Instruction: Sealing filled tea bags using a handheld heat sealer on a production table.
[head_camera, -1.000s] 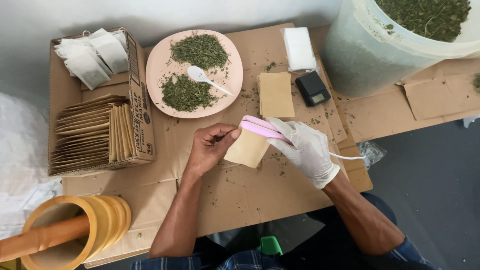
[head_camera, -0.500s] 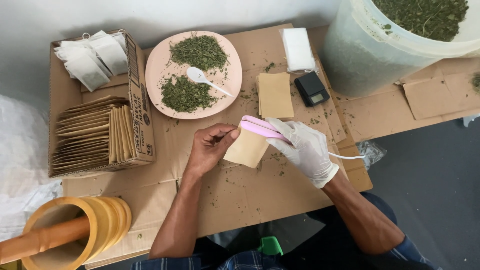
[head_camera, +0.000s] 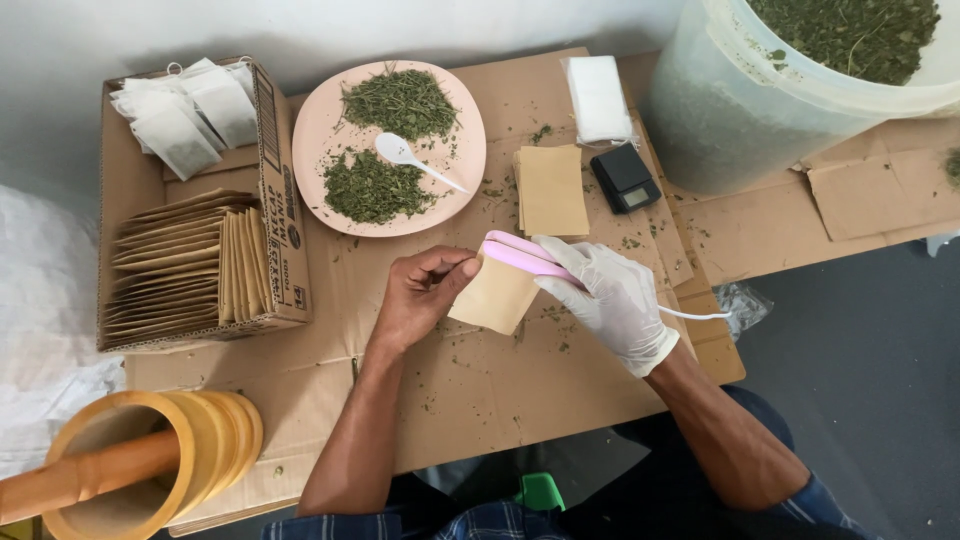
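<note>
Brown paper pouch (head_camera: 495, 295) is pinched by the bare left hand (head_camera: 420, 295); the gloved right hand (head_camera: 610, 295) squeezes a pink clamp sealer (head_camera: 525, 255) shut on the pouch's top edge.

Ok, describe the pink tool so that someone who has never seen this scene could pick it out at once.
Start at the round pink plate of dried green herbs, then drop down to the two hands over the cardboard. The gloved right hand clamps a slim pink tool over the top edge of a tan paper pouch, steadied by the bare left hand. Only it trails a thin white cord.
</note>
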